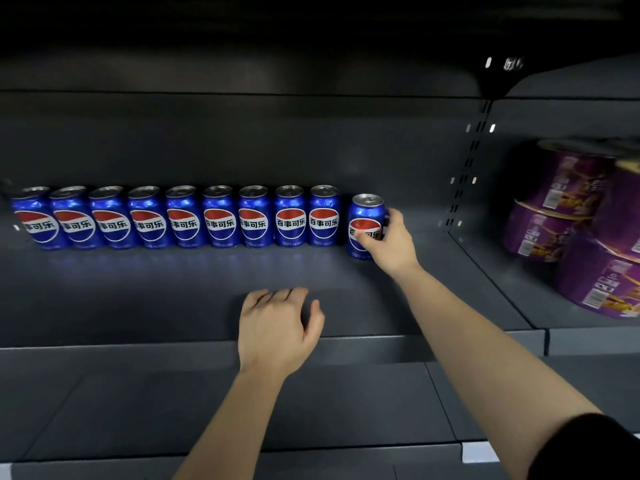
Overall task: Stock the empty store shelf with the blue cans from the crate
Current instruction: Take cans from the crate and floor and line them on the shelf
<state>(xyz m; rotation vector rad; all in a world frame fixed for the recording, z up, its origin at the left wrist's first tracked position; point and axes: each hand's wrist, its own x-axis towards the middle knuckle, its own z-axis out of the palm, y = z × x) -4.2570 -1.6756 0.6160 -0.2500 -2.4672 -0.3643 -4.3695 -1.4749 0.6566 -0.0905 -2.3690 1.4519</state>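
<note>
Several blue cans (183, 218) with a red, white and blue logo stand upright in a row along the back of the dark grey shelf (138, 299). At the row's right end, slightly forward of the others, stands one more blue can (363, 211). My right hand (391, 242) grips it from the right, thumb across the logo. My left hand (277, 327) rests palm down near the shelf's front edge, fingers relaxed, holding nothing. The crate is out of view.
Stacked purple bowl containers (568, 209) fill the neighbouring shelf bay on the right, past a slotted upright (464, 168). A lower grey shelf (242, 410) lies beneath my forearms. Shelf space to the right of the held can is bare.
</note>
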